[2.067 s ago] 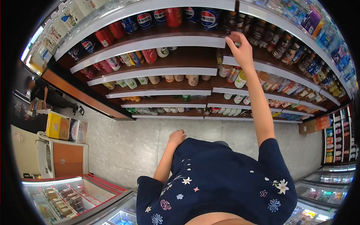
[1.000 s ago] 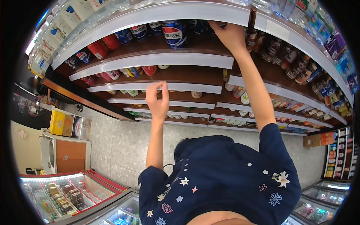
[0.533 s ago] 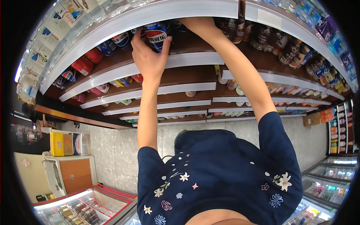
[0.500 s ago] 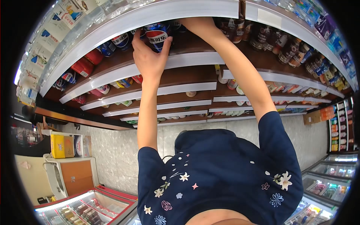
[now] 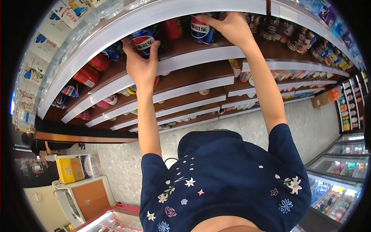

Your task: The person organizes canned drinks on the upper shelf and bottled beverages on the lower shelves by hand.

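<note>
On the upper shelf [image 5: 185, 47], my left hand [image 5: 142, 69] is wrapped around a blue cola can [image 5: 143, 41] with a red, white and blue logo, thumb on its right side and fingers on its left. To the right, my right hand [image 5: 234, 29] grips a second blue cola can [image 5: 202, 31]; its thumb lies across the upper front, while the other fingers are partly hidden behind. Between the two stands a red can [image 5: 172, 28]. The shelf edge above covers the tops of these cans.
More red cans [image 5: 87, 75] and blue cans [image 5: 70, 91] line the shelf's left end. Dark bottles [image 5: 270, 30] stand on the right. A white shelf edge [image 5: 185, 14] overhangs my hands. Lower shelves hold packages. Behind me are drink coolers [image 5: 332, 193] and a cabinet [image 5: 91, 199].
My right hand has come out from deep in the shelf and now holds a blue can at the front. My left hand and its can have shifted left. A red can shows between them.
</note>
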### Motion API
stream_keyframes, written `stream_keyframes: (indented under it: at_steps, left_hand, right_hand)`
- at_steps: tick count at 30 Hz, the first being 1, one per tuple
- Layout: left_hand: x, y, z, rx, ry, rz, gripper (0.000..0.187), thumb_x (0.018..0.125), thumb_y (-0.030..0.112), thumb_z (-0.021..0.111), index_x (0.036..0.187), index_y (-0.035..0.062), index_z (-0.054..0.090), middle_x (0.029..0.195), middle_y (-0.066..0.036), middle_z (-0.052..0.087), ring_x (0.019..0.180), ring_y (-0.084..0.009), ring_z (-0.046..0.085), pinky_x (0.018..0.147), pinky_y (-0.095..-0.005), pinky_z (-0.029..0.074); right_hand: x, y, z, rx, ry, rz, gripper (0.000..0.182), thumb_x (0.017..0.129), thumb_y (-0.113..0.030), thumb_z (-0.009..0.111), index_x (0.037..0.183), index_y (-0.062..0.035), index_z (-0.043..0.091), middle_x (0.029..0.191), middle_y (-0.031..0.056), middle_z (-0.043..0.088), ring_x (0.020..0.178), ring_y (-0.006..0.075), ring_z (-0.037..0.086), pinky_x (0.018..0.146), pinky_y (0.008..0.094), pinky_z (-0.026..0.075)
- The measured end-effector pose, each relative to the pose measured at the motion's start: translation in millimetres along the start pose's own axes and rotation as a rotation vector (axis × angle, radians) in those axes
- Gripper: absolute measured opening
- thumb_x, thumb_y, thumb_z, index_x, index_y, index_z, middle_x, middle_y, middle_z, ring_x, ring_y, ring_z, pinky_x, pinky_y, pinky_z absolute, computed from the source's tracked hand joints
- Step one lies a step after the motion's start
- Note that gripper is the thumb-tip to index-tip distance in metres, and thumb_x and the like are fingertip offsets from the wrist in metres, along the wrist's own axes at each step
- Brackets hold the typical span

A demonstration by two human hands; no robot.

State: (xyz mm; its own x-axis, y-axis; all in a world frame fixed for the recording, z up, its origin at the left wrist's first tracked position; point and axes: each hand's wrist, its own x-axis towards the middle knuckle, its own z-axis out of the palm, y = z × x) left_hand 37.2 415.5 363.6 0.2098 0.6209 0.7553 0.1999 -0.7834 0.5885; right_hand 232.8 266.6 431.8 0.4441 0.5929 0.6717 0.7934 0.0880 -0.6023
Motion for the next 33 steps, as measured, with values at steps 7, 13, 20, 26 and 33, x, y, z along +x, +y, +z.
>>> stream_keyframes:
  at_steps: [7,13,20,26,33]
  left_hand:
    - [-2.2,-17.7,-1.7,0.133,0.197,0.259,0.068,0.081,0.029,0.075,0.136,0.0051,0.043,0.134,-0.024,0.043,0.119,-0.0409,0.047,0.093,-0.0456,0.044]
    - [-3.7,-27.0,-7.6,0.210,0.122,0.370,0.059,0.085,0.027,0.071,0.134,0.0055,0.046,0.137,-0.026,0.040,0.124,-0.0423,0.044,0.099,-0.0461,0.040]
    - [-6.9,-27.9,-10.6,0.110,0.120,0.354,0.078,0.073,0.040,0.079,0.134,0.0057,0.045,0.139,-0.025,0.037,0.124,-0.0429,0.041,0.098,-0.0488,0.040]
    - [-16.4,-22.2,-5.7,0.060,0.186,0.557,0.062,0.073,0.027,0.081,0.122,0.0043,0.051,0.130,-0.021,0.045,0.116,-0.0382,0.045,0.097,-0.0475,0.037]
    - [-23.6,-3.7,8.2,0.048,0.115,0.510,0.048,0.075,0.016,0.075,0.117,0.0055,0.054,0.126,-0.018,0.049,0.113,-0.0361,0.048,0.094,-0.0448,0.039]
  right_hand:
    - [-4.2,-22.4,51.7,-0.029,0.151,-0.097,0.062,0.074,-0.042,0.076,0.116,0.0008,0.059,0.111,0.0248,0.063,0.107,0.0396,0.059,0.092,0.0419,0.046]
    - [-3.0,-37.8,108.9,-0.115,0.301,-0.342,0.053,0.074,-0.048,0.076,0.109,-0.0088,0.066,0.087,0.0131,0.069,0.073,0.0312,0.068,0.068,0.0347,0.054]
    - [1.6,-16.6,101.8,0.035,0.422,-0.121,0.039,0.081,-0.026,0.070,0.108,0.0017,0.064,0.103,0.0260,0.065,0.100,0.0415,0.061,0.085,0.0437,0.049]
    - [34.3,28.2,96.2,-0.133,0.235,-0.366,0.040,0.084,-0.025,0.068,0.114,-0.0010,0.061,0.108,0.0209,0.065,0.103,0.0379,0.060,0.088,0.0412,0.048]
    - [29.0,3.9,83.5,0.203,-0.134,0.074,0.031,0.083,-0.017,0.066,0.109,0.0003,0.061,0.093,0.0189,0.066,0.085,0.0338,0.064,0.079,0.0446,0.048]
